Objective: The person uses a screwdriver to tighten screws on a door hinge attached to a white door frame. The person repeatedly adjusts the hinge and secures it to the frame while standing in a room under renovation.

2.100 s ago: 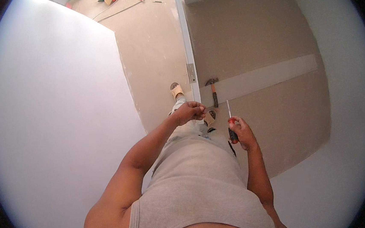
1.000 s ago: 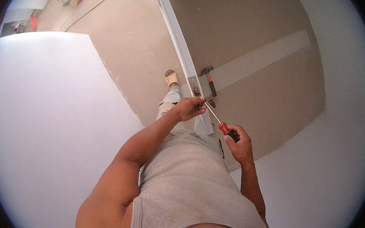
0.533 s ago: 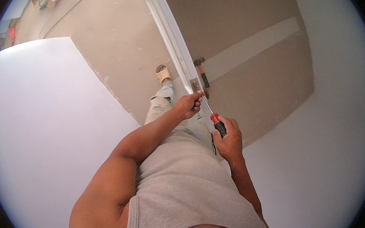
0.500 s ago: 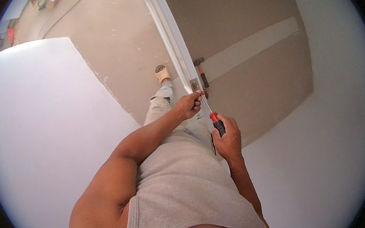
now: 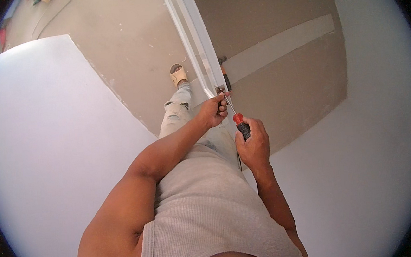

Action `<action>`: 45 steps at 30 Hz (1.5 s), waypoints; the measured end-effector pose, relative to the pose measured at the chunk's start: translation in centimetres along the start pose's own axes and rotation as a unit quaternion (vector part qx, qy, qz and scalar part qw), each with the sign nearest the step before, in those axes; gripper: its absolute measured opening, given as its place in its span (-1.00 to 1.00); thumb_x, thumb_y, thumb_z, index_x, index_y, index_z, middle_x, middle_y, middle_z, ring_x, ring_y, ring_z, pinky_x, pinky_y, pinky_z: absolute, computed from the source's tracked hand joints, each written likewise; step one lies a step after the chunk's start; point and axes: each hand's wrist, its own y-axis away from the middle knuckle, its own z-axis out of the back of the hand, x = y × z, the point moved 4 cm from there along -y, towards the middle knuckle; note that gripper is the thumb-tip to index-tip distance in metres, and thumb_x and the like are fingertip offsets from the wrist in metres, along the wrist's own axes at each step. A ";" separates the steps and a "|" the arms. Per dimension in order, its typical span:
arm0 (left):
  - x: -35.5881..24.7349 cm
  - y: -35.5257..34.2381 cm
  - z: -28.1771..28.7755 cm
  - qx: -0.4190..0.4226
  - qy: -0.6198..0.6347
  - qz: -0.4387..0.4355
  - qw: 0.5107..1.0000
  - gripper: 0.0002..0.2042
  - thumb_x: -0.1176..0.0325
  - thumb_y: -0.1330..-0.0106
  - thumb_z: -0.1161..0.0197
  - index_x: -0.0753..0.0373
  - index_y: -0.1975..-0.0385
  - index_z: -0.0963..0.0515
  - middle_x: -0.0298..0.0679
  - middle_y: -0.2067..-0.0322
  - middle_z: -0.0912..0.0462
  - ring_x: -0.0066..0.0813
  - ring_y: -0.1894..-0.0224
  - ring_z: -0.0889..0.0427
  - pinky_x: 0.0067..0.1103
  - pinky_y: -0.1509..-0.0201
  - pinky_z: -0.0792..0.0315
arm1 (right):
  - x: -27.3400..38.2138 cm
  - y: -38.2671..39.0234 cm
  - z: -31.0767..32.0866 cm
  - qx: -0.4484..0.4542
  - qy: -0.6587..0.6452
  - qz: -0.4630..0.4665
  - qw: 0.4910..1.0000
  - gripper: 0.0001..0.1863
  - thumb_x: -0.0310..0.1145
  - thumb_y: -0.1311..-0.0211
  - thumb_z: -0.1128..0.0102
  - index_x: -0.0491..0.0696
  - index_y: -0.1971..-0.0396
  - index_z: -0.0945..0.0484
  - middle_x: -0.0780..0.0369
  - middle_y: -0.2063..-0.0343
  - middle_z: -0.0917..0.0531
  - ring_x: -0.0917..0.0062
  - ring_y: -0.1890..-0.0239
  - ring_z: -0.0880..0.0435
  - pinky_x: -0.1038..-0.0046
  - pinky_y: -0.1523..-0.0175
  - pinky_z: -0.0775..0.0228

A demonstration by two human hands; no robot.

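Right grip [image 5: 255, 143] clamping screwdriver [image 5: 238, 119], earlier pointing clear of left grip [image 5: 212, 112], now meeting it beside metal plate [image 5: 219, 88]; can't tell left's hold.

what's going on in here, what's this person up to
A person's right hand grips a red-and-black screwdriver, its shaft angled toward a metal plate on a long white edge. The left hand has its fingertips close together beside the plate, near the shaft; whether they pinch anything is too small to tell. A hammer lies on the floor just beyond.
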 end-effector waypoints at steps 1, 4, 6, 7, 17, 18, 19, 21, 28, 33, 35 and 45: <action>0.0 0.0 0.1 -0.001 0.002 0.002 1.000 -0.81 0.26 -0.45 0.07 0.18 0.17 -0.45 -0.51 0.63 -0.27 -0.72 0.66 -0.14 -0.74 0.64 -0.11 | 0.1 0.1 -0.1 0.003 0.002 -0.005 1.000 -0.59 -0.54 0.03 -0.20 -0.16 0.10 -0.41 0.05 0.23 -0.51 0.20 0.15 -0.54 0.25 0.00 -0.35; -0.3 -0.1 0.2 -0.005 0.009 0.007 1.000 -0.81 0.26 -0.45 0.07 0.18 0.16 -0.44 -0.51 0.63 -0.27 -0.71 0.67 -0.14 -0.74 0.64 -0.11 | 0.2 -0.2 -0.4 0.007 0.007 -0.010 1.000 -0.59 -0.54 0.03 -0.20 -0.17 0.10 -0.41 0.04 0.23 -0.51 0.21 0.15 -0.54 0.25 -0.01 -0.35; -0.4 0.1 0.1 -0.008 0.019 0.013 1.000 -0.81 0.26 -0.45 0.07 0.19 0.16 -0.43 -0.51 0.64 -0.27 -0.71 0.68 -0.14 -0.73 0.64 -0.12 | 0.2 -0.2 -0.6 0.006 0.011 -0.001 1.000 -0.59 -0.54 0.03 -0.20 -0.18 0.10 -0.41 0.04 0.23 -0.51 0.21 0.14 -0.54 0.25 -0.01 -0.35; -0.4 -0.1 0.2 -0.011 0.016 0.013 1.000 -0.81 0.26 -0.45 0.08 0.19 0.14 -0.44 -0.51 0.64 -0.27 -0.71 0.67 -0.13 -0.73 0.64 -0.11 | 0.3 -0.3 -0.6 0.008 0.012 -0.001 1.000 -0.59 -0.54 0.03 -0.20 -0.18 0.10 -0.41 0.04 0.23 -0.51 0.21 0.14 -0.54 0.25 -0.01 -0.35; -0.1 -0.3 1.4 -0.014 0.009 0.013 1.000 -0.80 0.28 -0.45 0.06 0.20 0.12 -0.46 -0.50 0.62 -0.28 -0.69 0.64 -0.15 -0.73 0.62 -0.11 | 0.7 -0.3 -1.1 0.028 0.021 -0.011 0.999 -0.59 -0.53 0.02 -0.21 -0.18 0.09 -0.41 0.04 0.22 -0.51 0.23 0.14 -0.55 0.25 -0.01 -0.36; -0.1 -0.2 1.3 -0.016 0.008 0.014 1.000 -0.80 0.27 -0.45 0.06 0.20 0.12 -0.46 -0.50 0.62 -0.28 -0.69 0.64 -0.15 -0.73 0.62 -0.12 | 0.7 -0.3 -1.1 0.030 0.023 -0.010 0.999 -0.58 -0.53 0.02 -0.21 -0.17 0.08 -0.40 0.04 0.21 -0.51 0.23 0.14 -0.55 0.25 -0.01 -0.37; -0.1 -0.1 1.3 -0.015 0.006 0.014 1.000 -0.80 0.27 -0.44 0.06 0.20 0.12 -0.45 -0.50 0.62 -0.28 -0.70 0.64 -0.15 -0.73 0.61 -0.12 | 0.8 -0.2 -1.0 0.031 0.025 -0.010 0.999 -0.58 -0.52 0.02 -0.22 -0.17 0.08 -0.40 0.04 0.21 -0.51 0.23 0.14 -0.55 0.25 0.00 -0.37; 0.0 0.0 1.4 -0.015 0.003 0.012 1.000 -0.80 0.27 -0.44 0.06 0.20 0.12 -0.45 -0.50 0.62 -0.29 -0.70 0.64 -0.16 -0.73 0.61 -0.13 | 0.9 -0.2 -1.0 0.036 0.029 -0.009 0.999 -0.58 -0.52 0.01 -0.22 -0.17 0.07 -0.40 0.04 0.21 -0.51 0.25 0.14 -0.56 0.25 0.00 -0.37; 0.3 -0.3 1.7 -0.003 0.017 0.015 1.000 -0.81 0.28 -0.45 0.06 0.20 0.14 -0.45 -0.51 0.63 -0.28 -0.72 0.66 -0.14 -0.75 0.62 -0.11 | 0.7 -0.1 -1.1 0.046 0.026 -0.008 0.999 -0.55 -0.50 0.00 -0.22 -0.16 0.05 -0.35 0.02 0.17 -0.47 0.15 0.11 -0.54 0.21 0.02 -0.38; 0.3 -0.2 1.7 0.001 0.018 0.016 1.000 -0.83 0.29 -0.43 0.05 0.20 0.21 -0.45 -0.50 0.66 -0.32 -0.71 0.69 -0.20 -0.72 0.64 -0.14 | 0.8 -0.1 -0.9 0.047 0.034 -0.019 0.998 -0.59 -0.51 -0.02 -0.22 -0.17 0.07 -0.40 0.04 0.19 -0.51 0.26 0.13 -0.56 0.24 0.00 -0.38; 0.3 -0.2 1.8 0.000 0.017 0.017 1.000 -0.83 0.29 -0.43 0.05 0.20 0.20 -0.44 -0.50 0.66 -0.32 -0.72 0.68 -0.20 -0.72 0.64 -0.15 | 0.9 -0.1 -0.9 0.047 0.034 -0.022 0.998 -0.59 -0.51 -0.01 -0.22 -0.17 0.07 -0.40 0.04 0.20 -0.51 0.25 0.13 -0.56 0.24 0.00 -0.38; 0.4 -0.1 2.1 -0.003 0.018 0.010 1.000 -0.80 0.28 -0.44 0.05 0.23 0.17 -0.46 -0.50 0.62 -0.29 -0.70 0.65 -0.16 -0.74 0.61 -0.14 | 1.0 -0.1 -1.0 0.056 0.039 -0.018 0.998 -0.58 -0.52 0.00 -0.22 -0.16 0.07 -0.39 0.05 0.20 -0.51 0.26 0.14 -0.56 0.25 0.02 -0.38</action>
